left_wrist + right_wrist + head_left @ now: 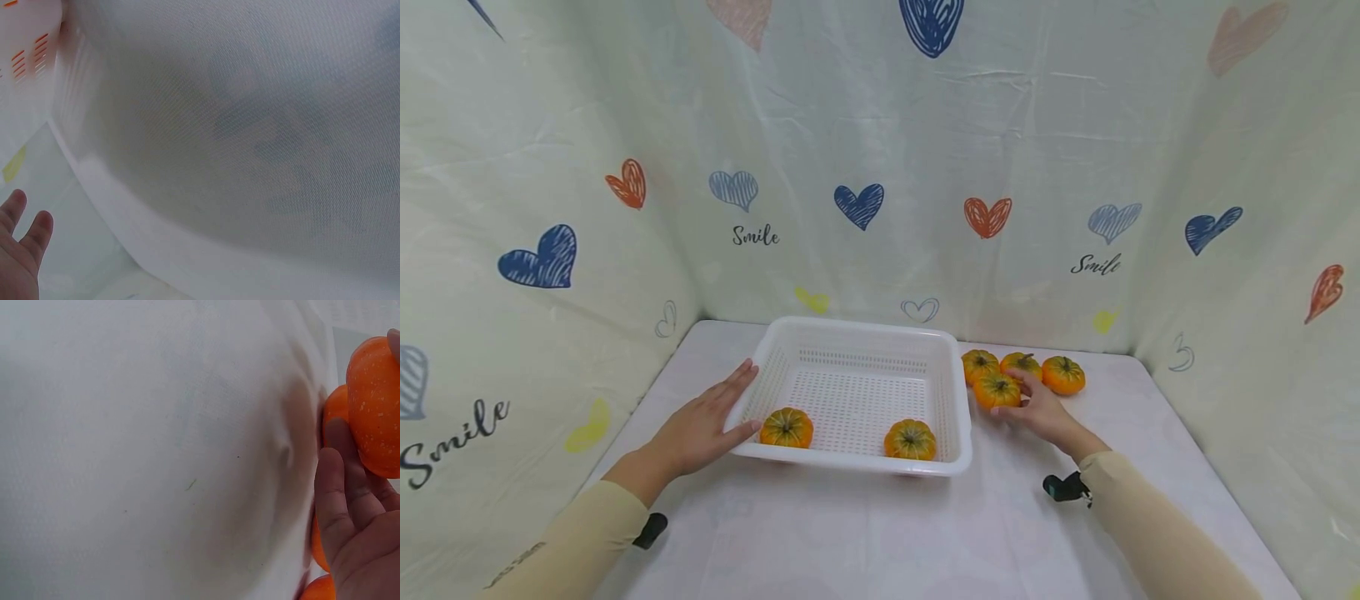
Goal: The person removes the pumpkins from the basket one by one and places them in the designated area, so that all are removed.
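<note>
My right hand (pixel 1037 408) holds a small orange-and-green pumpkin (pixel 996 390) between thumb and fingers, to the right of the white plastic basket (pixel 868 467). In the right wrist view, this pumpkin (pixel 375 406) appears raised, with fingers (pixel 331 487) beneath and beside it. Three more pumpkins cluster just behind, one (pixel 1063 376) standing furthest right. My left hand (pixel 703 421) lies along the basket's left side, fingers extended and thumb at its near left corner. Inside the basket sit two pumpkins, one at the near left (pixel 786 427) and one at the near right (pixel 910 439).
A white cloth-covered table (pixel 850 542) carries everything. Pale curtains (pixel 880 133) printed with hearts enclose it at the back and both sides. The basket's far rim lies close to the back curtain. Dark wrist devices (pixel 1066 487) sit under both sleeves.
</note>
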Demonstrator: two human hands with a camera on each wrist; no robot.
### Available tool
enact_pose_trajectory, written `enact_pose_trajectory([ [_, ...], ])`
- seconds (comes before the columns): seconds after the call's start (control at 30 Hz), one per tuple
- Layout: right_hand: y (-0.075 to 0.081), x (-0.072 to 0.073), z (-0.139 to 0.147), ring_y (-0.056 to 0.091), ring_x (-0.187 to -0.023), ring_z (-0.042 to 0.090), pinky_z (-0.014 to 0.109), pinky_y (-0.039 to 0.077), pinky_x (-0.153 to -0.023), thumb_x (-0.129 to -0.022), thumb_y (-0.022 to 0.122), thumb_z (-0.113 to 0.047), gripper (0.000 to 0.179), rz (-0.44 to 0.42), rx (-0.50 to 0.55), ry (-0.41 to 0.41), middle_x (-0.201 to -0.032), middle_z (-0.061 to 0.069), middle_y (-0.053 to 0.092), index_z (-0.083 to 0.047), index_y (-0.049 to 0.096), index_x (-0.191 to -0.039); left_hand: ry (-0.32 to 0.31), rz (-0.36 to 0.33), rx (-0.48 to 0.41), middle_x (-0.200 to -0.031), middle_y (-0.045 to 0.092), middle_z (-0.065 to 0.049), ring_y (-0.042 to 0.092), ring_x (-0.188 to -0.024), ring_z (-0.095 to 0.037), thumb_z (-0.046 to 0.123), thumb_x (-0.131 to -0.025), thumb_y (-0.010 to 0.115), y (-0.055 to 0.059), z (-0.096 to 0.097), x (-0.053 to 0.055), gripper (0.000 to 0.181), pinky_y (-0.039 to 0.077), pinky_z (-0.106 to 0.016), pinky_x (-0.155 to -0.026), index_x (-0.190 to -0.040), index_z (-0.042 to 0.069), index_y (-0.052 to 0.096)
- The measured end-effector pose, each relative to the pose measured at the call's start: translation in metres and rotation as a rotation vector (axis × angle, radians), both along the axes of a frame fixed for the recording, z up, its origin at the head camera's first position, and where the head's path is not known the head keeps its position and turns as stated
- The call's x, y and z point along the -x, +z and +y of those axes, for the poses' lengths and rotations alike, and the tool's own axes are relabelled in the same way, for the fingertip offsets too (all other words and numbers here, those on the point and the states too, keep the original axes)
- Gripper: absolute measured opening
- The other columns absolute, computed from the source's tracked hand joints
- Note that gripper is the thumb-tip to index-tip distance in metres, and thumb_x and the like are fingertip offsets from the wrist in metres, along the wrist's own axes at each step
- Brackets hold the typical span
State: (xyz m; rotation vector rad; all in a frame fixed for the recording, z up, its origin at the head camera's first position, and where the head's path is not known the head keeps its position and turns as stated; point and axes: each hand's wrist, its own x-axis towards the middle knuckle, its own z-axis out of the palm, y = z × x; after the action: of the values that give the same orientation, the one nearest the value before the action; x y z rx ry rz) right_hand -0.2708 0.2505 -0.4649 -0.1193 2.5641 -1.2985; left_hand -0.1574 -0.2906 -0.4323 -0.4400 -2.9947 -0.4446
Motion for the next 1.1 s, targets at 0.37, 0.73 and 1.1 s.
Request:
enact_pose_trajectory([
  [0.37,-0.013,-0.001,-0.002,0.040,-0.131,0.045,0.061,0.040,-0.103,-0.079,0.084,-0.045,0.096,0.078,-0.050,0.017,-0.151,0.025,0.035,-0.005,0.034,-0.151,-0.006,-0.005,0.001,-0.166,0.015,-0.009,0.032,-0.142,-0.040,0.052,-0.097,0.055,0.002,0.000,0.000,0.084,0.036,-0.060,-0.107,-0.160,0.011,0.017],
  [0.73,-0.017,0.000,-0.002,0.034,-0.135,0.049,0.065,0.033,-0.106,-0.079,0.083,-0.045,0.094,0.092,-0.054,0.033,-0.152,0.025,0.033,-0.003,0.036,-0.149,0.009,-0.007,-0.005,-0.166,0.015,-0.009,0.032,-0.143,-0.040,0.052,-0.096,0.056,0.002,0.003,-0.002,0.084,0.035,-0.061,-0.107,-0.160,0.012,0.018],
  [1.1,-0.020,-0.002,-0.002,0.035,-0.135,0.049,0.067,0.032,-0.106,-0.078,0.084,-0.047,0.093,0.071,-0.069,0.044,-0.150,0.026,0.037,-0.008,0.037,-0.148,-0.002,-0.005,-0.011,-0.166,0.015,-0.009,0.032,-0.142,-0.040,0.051,-0.097,0.056,0.003,0.002,-0.002,0.084,0.035,-0.061,-0.107,-0.160,0.011,0.018],
])
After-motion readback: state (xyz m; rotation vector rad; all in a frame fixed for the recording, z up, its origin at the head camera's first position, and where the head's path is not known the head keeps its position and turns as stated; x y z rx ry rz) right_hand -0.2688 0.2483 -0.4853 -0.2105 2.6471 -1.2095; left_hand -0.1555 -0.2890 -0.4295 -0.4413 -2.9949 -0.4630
